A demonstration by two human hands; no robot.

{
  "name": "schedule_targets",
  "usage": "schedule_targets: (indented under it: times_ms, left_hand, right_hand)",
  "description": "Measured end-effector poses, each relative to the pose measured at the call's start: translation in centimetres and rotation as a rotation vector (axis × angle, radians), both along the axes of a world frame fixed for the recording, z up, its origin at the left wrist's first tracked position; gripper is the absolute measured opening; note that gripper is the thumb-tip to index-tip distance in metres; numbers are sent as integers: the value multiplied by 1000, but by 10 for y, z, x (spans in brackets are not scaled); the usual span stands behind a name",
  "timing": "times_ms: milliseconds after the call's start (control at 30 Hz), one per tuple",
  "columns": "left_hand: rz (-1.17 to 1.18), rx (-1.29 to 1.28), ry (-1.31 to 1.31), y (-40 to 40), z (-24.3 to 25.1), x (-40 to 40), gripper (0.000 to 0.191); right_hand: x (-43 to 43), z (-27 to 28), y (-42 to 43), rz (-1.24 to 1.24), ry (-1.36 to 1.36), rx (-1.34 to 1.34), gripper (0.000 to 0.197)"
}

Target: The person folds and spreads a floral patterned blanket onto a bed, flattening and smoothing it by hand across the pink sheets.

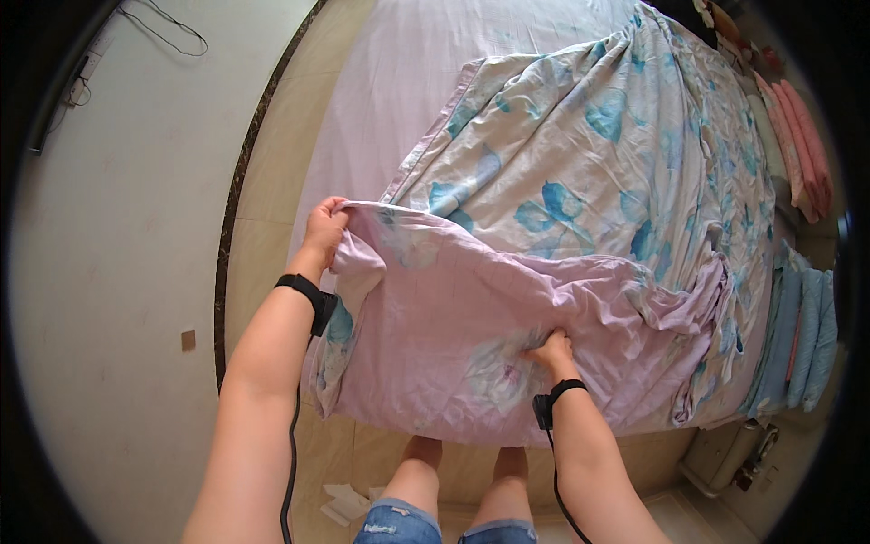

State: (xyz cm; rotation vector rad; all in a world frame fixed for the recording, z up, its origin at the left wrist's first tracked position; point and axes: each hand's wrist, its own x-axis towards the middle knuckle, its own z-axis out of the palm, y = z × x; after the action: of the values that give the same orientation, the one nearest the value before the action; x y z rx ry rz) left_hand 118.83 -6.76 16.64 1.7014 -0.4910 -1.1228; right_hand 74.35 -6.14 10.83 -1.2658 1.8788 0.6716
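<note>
A fabric duvet cover (435,313) lies folded over near me, its pink-lilac side with a large pale flower facing up. My left hand (327,230) pinches its edge at the far left corner, and the cloth hangs in a fold below the fingers. My right hand (554,351) grips the cloth beside the flower, bunching it; some of the fingertips are hidden in the folds. Beyond, the white side of the cover with blue leaves (550,211) spreads over the bed in long wrinkles. Both wrists wear black straps with cables.
A pink sheet (360,115) covers the bed. Folded pink bedding (802,149) and folded blue bedding (805,333) sit along the right. A grey case (720,455) stands at lower right. White paper (345,503) lies on the tiled floor (272,163). Power strips (85,68) and a cable lie upper left.
</note>
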Motion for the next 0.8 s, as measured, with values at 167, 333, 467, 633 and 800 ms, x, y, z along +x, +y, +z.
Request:
schedule_targets:
  times_ms: [167, 333, 467, 633, 800]
  left_hand:
    - [-115, 299, 405, -28, -19, -2, 20]
    - [-115, 258, -337, -54, -75, 6, 20]
    - [-401, 313, -583, -107, -67, -31, 29]
    - [-188, 497, -979, -126, -53, 10, 15]
    - [159, 358, -1093, -96, -34, 160, 7]
  right_hand:
    - [-5, 2, -2, 17, 43, 10, 105]
    - [9, -3, -4, 10, 40, 57, 108]
    - [-3, -3, -10, 45, 56, 21, 111]
    - [-6, -6, -10, 140, 63, 24, 109]
    - [2, -7, -9, 185, 26, -5, 111]
